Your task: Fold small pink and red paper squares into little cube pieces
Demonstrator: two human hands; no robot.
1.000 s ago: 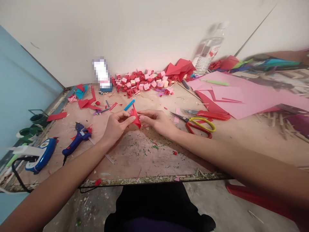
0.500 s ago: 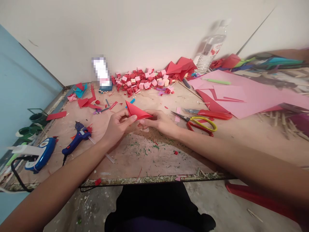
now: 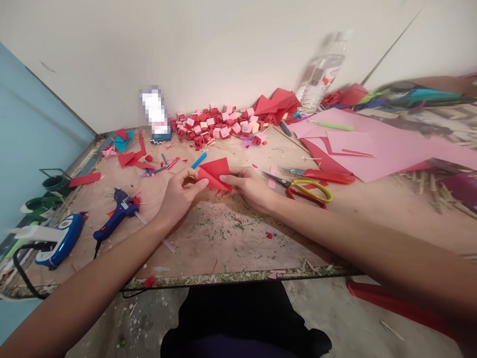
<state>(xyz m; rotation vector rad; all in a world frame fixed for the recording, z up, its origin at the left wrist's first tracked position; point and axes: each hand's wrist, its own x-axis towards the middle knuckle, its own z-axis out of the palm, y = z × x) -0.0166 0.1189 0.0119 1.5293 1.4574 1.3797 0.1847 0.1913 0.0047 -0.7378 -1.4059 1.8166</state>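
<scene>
A creased square of red paper (image 3: 215,173) is held up between my two hands, just above the table. My left hand (image 3: 182,191) pinches its left edge between thumb and fingers. On the other side, my right hand (image 3: 248,186) grips the right edge, thumb in front and fingers partly hidden behind the sheet. Scissors (image 3: 298,189) with yellow and red handles lie right of my right hand, beside a red utility knife (image 3: 324,175). A blue stick-like piece (image 3: 198,159) rests just behind the paper.
Small red and pink folded paper blocks (image 3: 219,124) are heaped by the wall, near a propped phone (image 3: 154,112). A water bottle (image 3: 322,74) stands behind pink paper sheets (image 3: 387,139). A blue glue gun (image 3: 115,214) lies left, near a blue-and-white device (image 3: 61,241).
The red paper has gone from a folded triangle to an opened, creased square. My hands stay at its two sides, and the view has shifted slightly.
</scene>
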